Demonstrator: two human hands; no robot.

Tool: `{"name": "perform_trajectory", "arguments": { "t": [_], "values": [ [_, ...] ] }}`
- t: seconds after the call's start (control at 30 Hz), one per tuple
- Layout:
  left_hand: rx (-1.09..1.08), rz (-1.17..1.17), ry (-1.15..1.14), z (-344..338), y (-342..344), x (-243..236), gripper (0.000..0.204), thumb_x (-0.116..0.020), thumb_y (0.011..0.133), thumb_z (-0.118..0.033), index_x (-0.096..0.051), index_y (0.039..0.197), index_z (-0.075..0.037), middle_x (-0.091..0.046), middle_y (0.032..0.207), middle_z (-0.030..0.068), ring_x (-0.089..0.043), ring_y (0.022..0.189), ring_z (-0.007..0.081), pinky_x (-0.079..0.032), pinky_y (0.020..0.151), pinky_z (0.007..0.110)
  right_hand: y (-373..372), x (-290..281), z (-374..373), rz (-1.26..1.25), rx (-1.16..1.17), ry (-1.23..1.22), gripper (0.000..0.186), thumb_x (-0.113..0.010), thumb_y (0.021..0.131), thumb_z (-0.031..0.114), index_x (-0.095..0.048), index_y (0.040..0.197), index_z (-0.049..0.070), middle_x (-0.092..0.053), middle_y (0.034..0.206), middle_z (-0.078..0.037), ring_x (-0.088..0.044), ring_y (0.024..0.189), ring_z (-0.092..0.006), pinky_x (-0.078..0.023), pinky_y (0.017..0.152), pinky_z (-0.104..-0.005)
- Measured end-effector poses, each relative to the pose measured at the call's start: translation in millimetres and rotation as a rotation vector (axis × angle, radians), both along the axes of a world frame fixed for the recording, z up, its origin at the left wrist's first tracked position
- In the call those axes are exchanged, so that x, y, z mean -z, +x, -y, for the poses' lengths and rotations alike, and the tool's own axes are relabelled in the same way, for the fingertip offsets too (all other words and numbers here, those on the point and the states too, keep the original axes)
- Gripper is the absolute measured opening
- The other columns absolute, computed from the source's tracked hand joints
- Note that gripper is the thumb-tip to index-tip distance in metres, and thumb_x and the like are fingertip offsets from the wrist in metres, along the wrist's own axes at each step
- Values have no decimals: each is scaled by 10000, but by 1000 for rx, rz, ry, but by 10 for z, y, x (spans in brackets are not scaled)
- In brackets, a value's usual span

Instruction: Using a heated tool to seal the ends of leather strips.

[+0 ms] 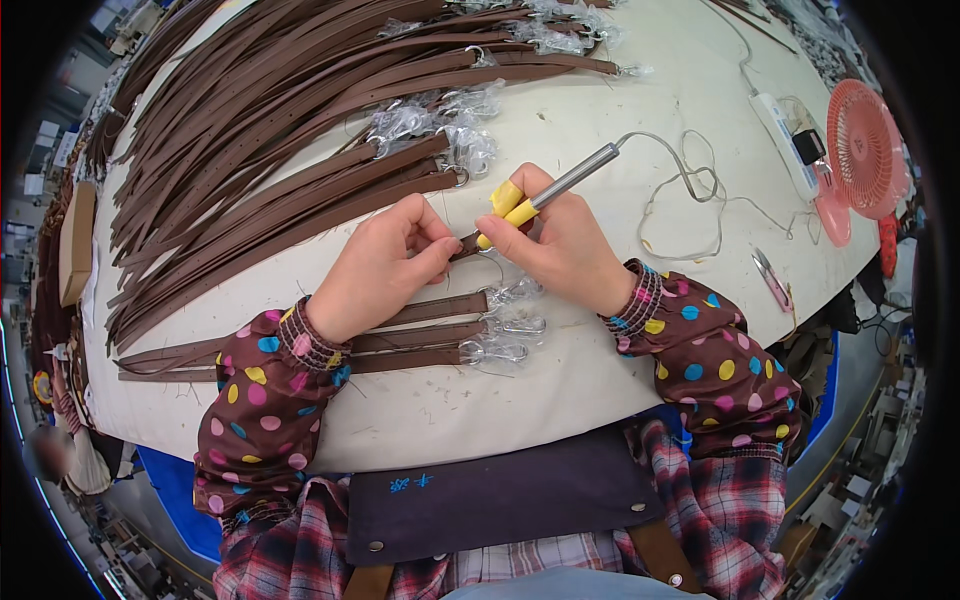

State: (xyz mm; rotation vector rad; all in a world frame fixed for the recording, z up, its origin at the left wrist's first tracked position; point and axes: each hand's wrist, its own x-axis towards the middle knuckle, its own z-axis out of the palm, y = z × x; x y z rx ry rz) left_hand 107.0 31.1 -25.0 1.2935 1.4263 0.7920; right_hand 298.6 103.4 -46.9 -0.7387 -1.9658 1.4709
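My left hand [390, 265] pinches the end of a brown strap [466, 246] near the middle of the white table. My right hand [560, 245] grips a metal pen-like tool [580, 170] with a yellow handle and a cord, its tip down at that strap end. Yellow wrapping shows on a right finger. Under my hands lie several brown straps [420, 338] with plastic-wrapped metal clasps [500, 350] at their right ends. A large heap of similar straps [250, 130] covers the upper left, with more wrapped clasps [465, 140].
At the right stand a pink fan [862, 145] and a white power strip [780, 145] with tangled cord, near small pink-handled snips [772, 280]. A cardboard box [78, 245] is beside the table's left edge. Another person [75, 460] is partly visible at the lower left.
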Motion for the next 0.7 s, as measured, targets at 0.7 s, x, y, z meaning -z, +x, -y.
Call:
{"name": "perform_trajectory", "arguments": {
  "t": [0.7],
  "values": [
    [-1, -7, 11, -4, 12, 18, 150, -598, 882, -80, -483, 847, 10, -596, 745, 45, -569, 665, 79, -458, 574, 217, -10, 39, 10, 31, 24, 109, 213, -631, 886, 120, -440, 891, 26, -554, 749, -22, -517, 646, -47, -414, 527, -197]
  ]
}}
